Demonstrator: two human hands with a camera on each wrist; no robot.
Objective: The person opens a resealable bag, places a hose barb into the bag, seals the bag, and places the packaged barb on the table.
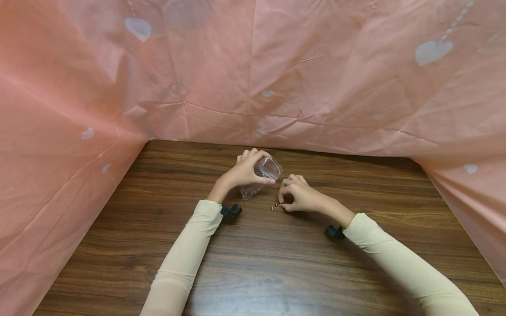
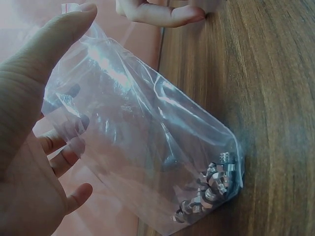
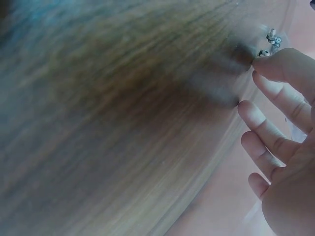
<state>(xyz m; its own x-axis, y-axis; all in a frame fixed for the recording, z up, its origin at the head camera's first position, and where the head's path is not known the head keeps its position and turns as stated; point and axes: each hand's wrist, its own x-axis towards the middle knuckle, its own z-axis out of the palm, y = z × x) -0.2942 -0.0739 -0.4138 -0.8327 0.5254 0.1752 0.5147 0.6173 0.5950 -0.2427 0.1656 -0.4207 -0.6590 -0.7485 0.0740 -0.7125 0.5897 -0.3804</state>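
Note:
My left hand (image 1: 247,171) holds a clear plastic zip bag (image 1: 253,189) near its top, with the thumb at the mouth and the other fingers behind the film. Several small, shiny, screw-like metal parts (image 2: 209,189) have gathered in the bag's bottom corner, as the left wrist view shows. To the right of the bag, my right hand (image 1: 300,195) is down at the tabletop, thumb and index fingertip pinching at a small metal part (image 1: 280,205). Beside these fingertips lie a few loose metal parts (image 3: 273,37); the thumb partly covers the nearest one.
The dark wood-grain table (image 1: 245,254) fills the lower view. A pink sheet with white hearts (image 1: 213,70) hangs behind the table and along both sides. Black wrist cameras (image 1: 231,211) are strapped near both cuffs, over cream sleeves (image 1: 399,254).

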